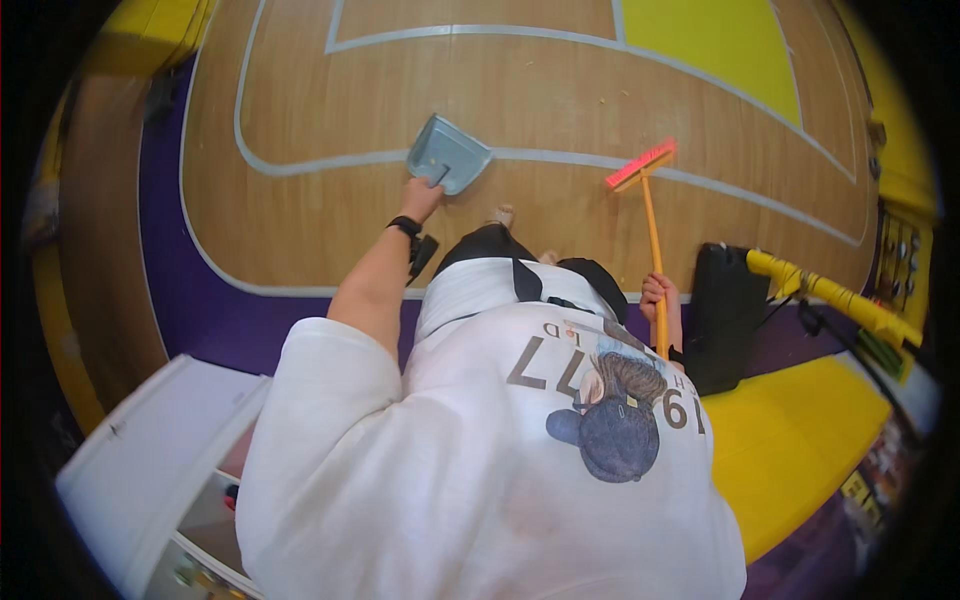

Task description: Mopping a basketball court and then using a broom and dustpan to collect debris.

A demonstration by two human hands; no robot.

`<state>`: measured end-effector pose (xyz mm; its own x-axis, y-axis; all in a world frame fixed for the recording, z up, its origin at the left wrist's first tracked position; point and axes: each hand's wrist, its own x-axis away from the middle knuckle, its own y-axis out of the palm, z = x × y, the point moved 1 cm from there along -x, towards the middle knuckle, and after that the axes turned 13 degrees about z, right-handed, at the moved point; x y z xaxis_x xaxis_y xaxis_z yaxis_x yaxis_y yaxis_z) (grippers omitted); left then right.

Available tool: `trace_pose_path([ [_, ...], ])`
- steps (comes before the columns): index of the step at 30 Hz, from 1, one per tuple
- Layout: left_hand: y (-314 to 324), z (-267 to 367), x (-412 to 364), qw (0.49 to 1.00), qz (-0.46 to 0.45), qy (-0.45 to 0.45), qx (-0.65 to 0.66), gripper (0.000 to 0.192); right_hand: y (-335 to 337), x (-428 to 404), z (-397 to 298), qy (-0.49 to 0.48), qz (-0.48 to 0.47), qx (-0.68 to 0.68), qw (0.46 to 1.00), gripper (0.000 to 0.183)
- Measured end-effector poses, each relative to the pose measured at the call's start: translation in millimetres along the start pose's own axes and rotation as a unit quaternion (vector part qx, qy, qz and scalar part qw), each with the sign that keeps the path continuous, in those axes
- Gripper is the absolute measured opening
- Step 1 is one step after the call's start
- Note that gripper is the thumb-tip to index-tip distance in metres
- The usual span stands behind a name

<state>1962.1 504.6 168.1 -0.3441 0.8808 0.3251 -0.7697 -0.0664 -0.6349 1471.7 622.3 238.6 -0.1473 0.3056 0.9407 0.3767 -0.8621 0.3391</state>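
Observation:
My left hand grips the short handle of a grey plastic dustpan, held out in front of me over the floor. A tiny pale bit shows in the pan. On the right, my right hand is closed around the orange stick of a broom. Its head with pinkish-red bristles reaches forward over a white floor line, apart from the dustpan. Whether the bristles touch the floor, I cannot tell. Several small yellowish crumbs lie on the wood-look floor beyond both tools.
Close on my right are a black padded panel, a yellow-wrapped bar and a yellow padded block. A white cabinet stands at my lower left. Purple flooring borders the court. My bare foot shows below the dustpan.

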Motion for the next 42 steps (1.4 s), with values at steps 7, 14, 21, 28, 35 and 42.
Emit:
trace_pose_path([
  [7,-49,-47,118,0.965,0.233,-0.123,-0.016,0.027,-18,9,-22,0.026,0.08,0.249,0.965,0.023],
  [14,-65,-76,282,0.871,0.429,-0.235,-0.05,0.028,20,-4,22,0.131,0.044,0.069,0.988,0.019],
  [21,-79,-102,397,0.749,0.497,-0.432,-0.071,0.027,75,-144,59,0.247,0.133,0.173,0.944,0.009],
  [28,-82,-137,483,0.582,0.577,-0.57,0.057,0.03,129,-84,152,0.288,0.054,0.394,0.871,0.018],
  [35,-65,-224,538,0.447,0.642,-0.61,0.122,0.029,179,-61,282,0.158,-0.072,0.627,0.759,0.015],
  [42,-92,-262,554,0.335,0.701,-0.588,0.226,0.028,213,-42,440,0.108,-0.095,0.8,0.582,0.016],
])
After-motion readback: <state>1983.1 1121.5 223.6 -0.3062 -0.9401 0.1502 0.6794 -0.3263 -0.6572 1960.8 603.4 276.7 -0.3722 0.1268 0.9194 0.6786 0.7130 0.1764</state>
